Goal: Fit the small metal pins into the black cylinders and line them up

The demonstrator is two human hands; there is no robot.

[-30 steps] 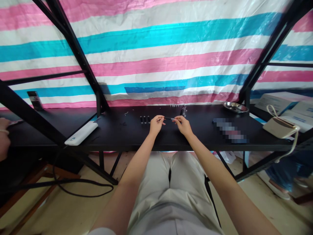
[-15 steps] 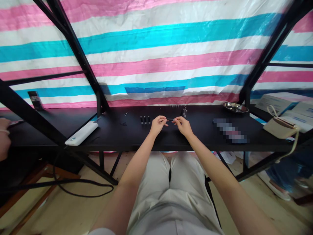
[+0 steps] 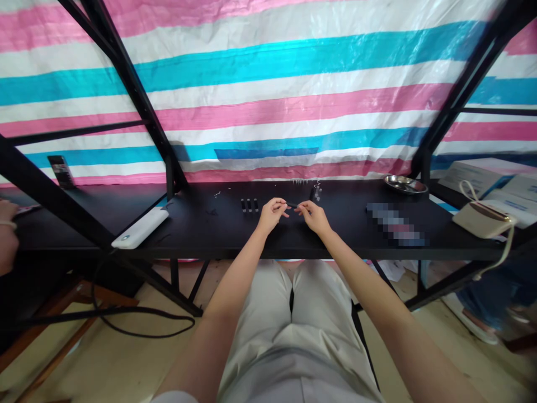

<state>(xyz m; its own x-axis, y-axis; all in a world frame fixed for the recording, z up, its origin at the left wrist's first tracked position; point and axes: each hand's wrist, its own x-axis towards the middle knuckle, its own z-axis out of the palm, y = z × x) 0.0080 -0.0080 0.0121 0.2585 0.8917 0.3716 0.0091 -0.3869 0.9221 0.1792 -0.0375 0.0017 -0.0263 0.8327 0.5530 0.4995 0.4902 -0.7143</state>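
A thin black stick-like piece (image 3: 292, 205) spans the gap between my hands, just above the black table (image 3: 201, 229). My left hand (image 3: 272, 214) pinches its left end, and my right hand (image 3: 312, 215) pinches the right end. The piece is too small to name exactly. Left of my hands, 3 short black cylinders with pale tips (image 3: 249, 205) stand in a row. Behind my right hand is another dark upright piece (image 3: 312, 193), with small clear bits (image 3: 318, 194) beside it. Several tiny light-coloured pieces (image 3: 300, 181) line the table's back edge.
A white oblong device (image 3: 140, 229) lies at the left by a black frame post. To the right are a round metal dish (image 3: 405, 184), a blurred-out object (image 3: 396, 225) and a beige bag (image 3: 482, 218). Another person's hand (image 3: 7, 215) shows at the far left.
My hands have come very slightly closer together along the black piece, the right one shifting a little left. Everything else looks the same.
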